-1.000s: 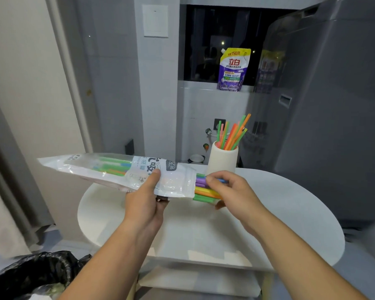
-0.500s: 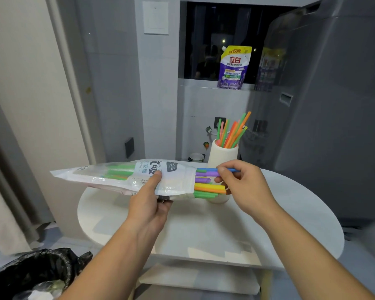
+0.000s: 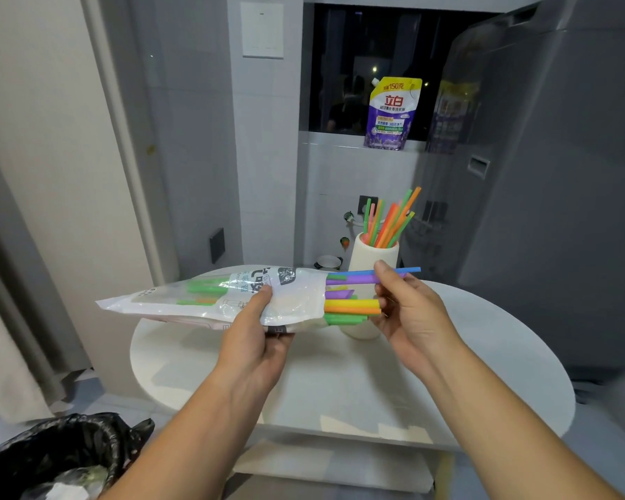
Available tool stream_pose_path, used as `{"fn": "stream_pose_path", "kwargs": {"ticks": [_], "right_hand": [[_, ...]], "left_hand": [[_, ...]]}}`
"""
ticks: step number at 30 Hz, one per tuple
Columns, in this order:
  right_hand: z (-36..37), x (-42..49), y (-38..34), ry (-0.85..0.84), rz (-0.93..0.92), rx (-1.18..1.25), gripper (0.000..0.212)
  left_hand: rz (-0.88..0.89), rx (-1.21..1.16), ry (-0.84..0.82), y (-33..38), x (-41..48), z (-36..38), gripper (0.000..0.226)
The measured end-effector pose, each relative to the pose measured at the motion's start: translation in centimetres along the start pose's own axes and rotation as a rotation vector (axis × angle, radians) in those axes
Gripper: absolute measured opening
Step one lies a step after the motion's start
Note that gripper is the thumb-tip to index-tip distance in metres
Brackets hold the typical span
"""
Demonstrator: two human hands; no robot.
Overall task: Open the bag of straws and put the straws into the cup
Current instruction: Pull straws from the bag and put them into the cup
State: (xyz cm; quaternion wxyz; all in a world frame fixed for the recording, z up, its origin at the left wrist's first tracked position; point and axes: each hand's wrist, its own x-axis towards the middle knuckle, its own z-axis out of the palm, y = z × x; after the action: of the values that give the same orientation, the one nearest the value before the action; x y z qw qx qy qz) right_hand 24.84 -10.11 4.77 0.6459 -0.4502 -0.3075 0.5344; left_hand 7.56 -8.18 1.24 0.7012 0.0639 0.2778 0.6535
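a: where's the bag of straws [image 3: 210,297]?

b: in the air over the round white table [image 3: 484,355], lying roughly level, with its open mouth pointing right. the left hand [image 3: 257,330] grips it near that end, thumb on top by the printed panel, fingers curled underneath. i'd say that grip pins the film so the whole bundle doesn't slide out with whatever gets pulled.

a: and the right hand [image 3: 408,312]?

b: it's at the mouth, fingers curled around straw ends. thumb and forefinger pinch a blue straw [image 3: 408,270], which pokes out further than the rest, and seem to catch a purple straw [image 3: 354,279] just below it. the lower fingers sit at the tips of the yellow and orange straws [image 3: 350,306]. i can't tell whether they grip them or only touch.

a: the cup?

b: the white cup [image 3: 372,252] stands upright towards the far side of the table, right behind the bag's mouth and partly hidden by it. a bunch of orange and green straws [image 3: 390,221] leans in it already, so the job looks part done, with plenty left in the bag.

a: why hold the bag so close to the cup?

b: my guess is a short trip. each pulled straw only needs lifting, tipping upright and dropping in.

a: anything else nearby?

b: a purple detergent pouch [image 3: 394,113] on the sill behind, and a black-lined bin [image 3: 62,452] at lower left.
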Motion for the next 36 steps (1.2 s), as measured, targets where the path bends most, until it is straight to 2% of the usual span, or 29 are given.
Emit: {"fn": "stream_pose_path", "kwargs": {"ticks": [3,10,14,20,27,36], "right_hand": [[0.8,-0.5,0.4,-0.020,-0.002,0.028,0.004],[0.8,0.2,0.5,0.116,-0.094,0.022,0.014],[-0.1,1.2,-1.1,0.152,-0.250,0.028,0.018],[-2.0,1.8,-5.1,0.247,-0.463,-0.128,0.020],[-3.8,1.5,-8.9,0.347,-0.674,-0.203,0.022],[-3.2,0.6,-10.4,0.434,-0.932,-0.558,0.026]], "left_hand": [[0.007,-0.002,-0.004,-0.1,0.1,0.1,0.035],[0.010,-0.040,0.002,0.1,0.3,-0.1,0.037],[0.028,-0.075,0.019,0.5,0.6,-0.1,0.038],[0.049,-0.111,0.041,0.9,1.3,-0.2,0.027],[0.054,-0.083,0.043,0.1,1.8,-0.1,0.037],[0.041,-0.057,0.033,-0.7,1.7,0.2,0.038]]}}
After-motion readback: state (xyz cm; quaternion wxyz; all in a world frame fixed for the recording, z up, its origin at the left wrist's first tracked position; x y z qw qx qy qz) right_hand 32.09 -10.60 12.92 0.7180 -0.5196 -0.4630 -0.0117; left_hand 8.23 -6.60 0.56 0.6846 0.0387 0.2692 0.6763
